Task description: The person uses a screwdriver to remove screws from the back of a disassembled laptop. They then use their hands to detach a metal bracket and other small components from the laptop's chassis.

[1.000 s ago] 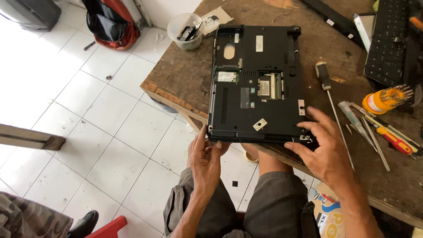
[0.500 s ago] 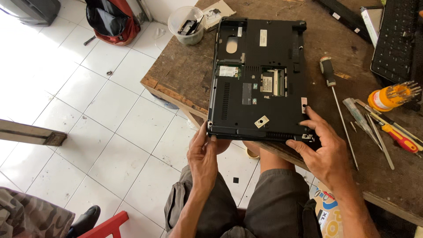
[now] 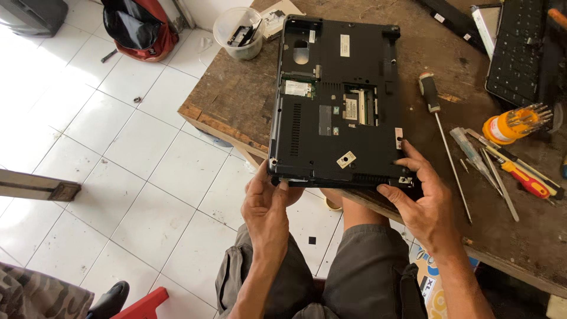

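A black laptop [image 3: 336, 100] lies upside down on a worn wooden table [image 3: 236, 100], its near edge jutting past the table's rim. Open bays in its underside show a green circuit card and memory slots. My left hand [image 3: 269, 207] grips the near left corner from below, thumb on the front edge. My right hand [image 3: 422, 192] clasps the near right corner, fingers on the underside and thumb along the front edge.
A long screwdriver [image 3: 443, 136] lies right of the laptop, beside loose tools [image 3: 502, 165] and an orange bit holder [image 3: 511, 125]. A keyboard [image 3: 520, 50] sits at the far right. A plastic tub [image 3: 239, 32] stands at the table's far corner. A red bag [image 3: 139, 26] lies on the tiled floor.
Both hands keep their grip on the laptop's near corners. The view has shifted slightly; the laptop sits in much the same place.
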